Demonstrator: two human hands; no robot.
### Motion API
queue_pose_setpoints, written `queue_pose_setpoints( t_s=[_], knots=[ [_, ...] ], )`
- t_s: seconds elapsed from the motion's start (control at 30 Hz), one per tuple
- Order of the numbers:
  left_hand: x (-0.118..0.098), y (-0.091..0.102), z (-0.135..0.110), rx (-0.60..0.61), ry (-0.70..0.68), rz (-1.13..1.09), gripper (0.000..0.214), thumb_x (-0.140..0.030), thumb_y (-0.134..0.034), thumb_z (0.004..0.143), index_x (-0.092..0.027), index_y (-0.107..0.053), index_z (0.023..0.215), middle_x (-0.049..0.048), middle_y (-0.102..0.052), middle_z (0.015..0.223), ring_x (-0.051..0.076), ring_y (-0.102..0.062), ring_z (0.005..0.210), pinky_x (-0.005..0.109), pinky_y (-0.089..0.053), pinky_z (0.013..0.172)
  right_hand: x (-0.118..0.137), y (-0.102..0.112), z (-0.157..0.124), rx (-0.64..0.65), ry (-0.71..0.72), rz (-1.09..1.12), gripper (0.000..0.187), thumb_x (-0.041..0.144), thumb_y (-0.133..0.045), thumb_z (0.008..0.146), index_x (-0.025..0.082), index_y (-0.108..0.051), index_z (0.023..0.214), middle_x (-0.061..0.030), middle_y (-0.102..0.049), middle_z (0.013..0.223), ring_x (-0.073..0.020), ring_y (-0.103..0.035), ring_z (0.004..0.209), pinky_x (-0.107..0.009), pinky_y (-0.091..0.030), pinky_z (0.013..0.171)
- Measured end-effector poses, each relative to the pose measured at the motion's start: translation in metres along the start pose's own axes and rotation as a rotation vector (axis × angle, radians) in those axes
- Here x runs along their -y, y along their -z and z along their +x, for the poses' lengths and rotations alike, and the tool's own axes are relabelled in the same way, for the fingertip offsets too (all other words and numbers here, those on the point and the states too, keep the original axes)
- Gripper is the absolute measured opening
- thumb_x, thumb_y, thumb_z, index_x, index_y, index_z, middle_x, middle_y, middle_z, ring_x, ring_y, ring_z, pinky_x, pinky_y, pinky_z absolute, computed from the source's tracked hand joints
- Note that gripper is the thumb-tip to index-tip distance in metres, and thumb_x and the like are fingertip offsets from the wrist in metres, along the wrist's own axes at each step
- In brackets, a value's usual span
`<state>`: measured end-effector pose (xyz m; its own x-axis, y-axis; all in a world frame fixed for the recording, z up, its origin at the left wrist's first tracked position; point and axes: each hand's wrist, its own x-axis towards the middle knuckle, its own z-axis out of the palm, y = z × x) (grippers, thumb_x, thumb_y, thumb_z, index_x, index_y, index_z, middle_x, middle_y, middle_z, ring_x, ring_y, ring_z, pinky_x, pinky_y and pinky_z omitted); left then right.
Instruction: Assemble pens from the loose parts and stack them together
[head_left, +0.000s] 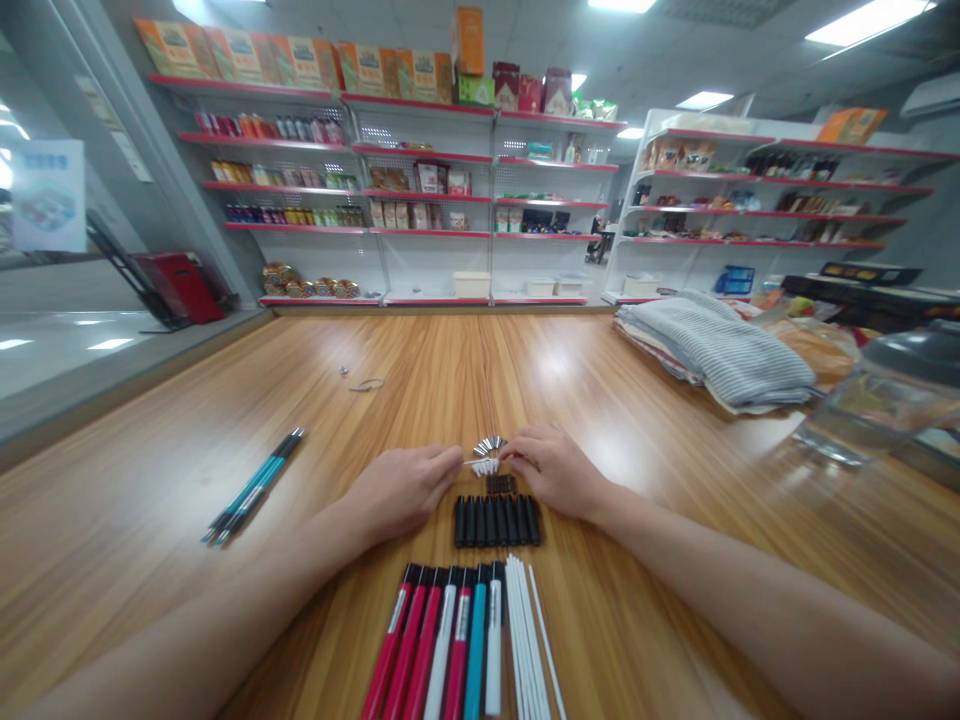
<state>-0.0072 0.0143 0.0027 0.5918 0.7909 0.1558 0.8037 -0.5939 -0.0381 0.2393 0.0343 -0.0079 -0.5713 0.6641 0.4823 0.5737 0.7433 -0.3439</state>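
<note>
My left hand (416,485) is closed, its fingertips pinching one end of a thin white piece (472,462). Across from it, my right hand (555,468) has its fingers bent together at the small parts; what they pinch is too small to make out. Between the hands lie an arc of silver pen tips (491,444) and a cluster of small white parts (486,468). Just below are small dark brown parts (500,484) and a row of black pen grips (497,521). Nearest me are red, white and teal pen barrels (457,640) beside thin white sticks (525,640).
Teal and black pens (255,487) lie at the left on the wooden table (420,370). Farther back are a thin loop (367,384) and a small metallic bit (343,370). Striped folded cloth (720,345) and a clear jar (874,400) stand right. Stocked shelves (420,232) line the back.
</note>
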Motion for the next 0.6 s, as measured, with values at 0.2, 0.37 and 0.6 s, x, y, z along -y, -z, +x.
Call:
queue_pose_setpoints(
  t_s=[0.2,0.37,0.6],
  knots=[
    [0.000,0.001,0.000,0.001,0.003,0.004,0.029,-0.036,-0.025,0.098,-0.022,-0.050,0.092,0.0029,-0.064,0.086,0.019,-0.062,0.077,0.027,-0.039,0.061,-0.003,-0.001,-0.002,0.046,-0.135,0.173,0.005,0.018,-0.058,0.083,0.017,-0.063,0.082,0.0006,-0.060,0.068,-0.0105,-0.052,0.059,-0.023,-0.039,0.058],
    [0.001,0.000,-0.001,0.007,-0.003,-0.015,0.030,-0.036,-0.024,0.098,-0.022,-0.050,0.093,0.0031,-0.064,0.086,0.019,-0.062,0.078,0.028,-0.040,0.063,-0.006,-0.001,-0.001,0.126,-0.183,0.275,0.003,0.018,-0.060,0.079,0.017,-0.061,0.081,0.0041,-0.054,0.060,-0.0086,-0.048,0.053,-0.020,-0.037,0.052],
    [0.002,-0.001,-0.002,-0.004,0.001,-0.012,0.030,-0.037,-0.024,0.098,-0.023,-0.050,0.092,0.0025,-0.063,0.086,0.019,-0.061,0.076,0.028,-0.038,0.061,-0.017,0.013,-0.002,0.200,-0.120,0.330,0.016,0.007,-0.053,0.076,0.016,-0.063,0.085,0.0016,-0.058,0.070,-0.0098,-0.052,0.061,-0.020,-0.040,0.058]
  ],
)
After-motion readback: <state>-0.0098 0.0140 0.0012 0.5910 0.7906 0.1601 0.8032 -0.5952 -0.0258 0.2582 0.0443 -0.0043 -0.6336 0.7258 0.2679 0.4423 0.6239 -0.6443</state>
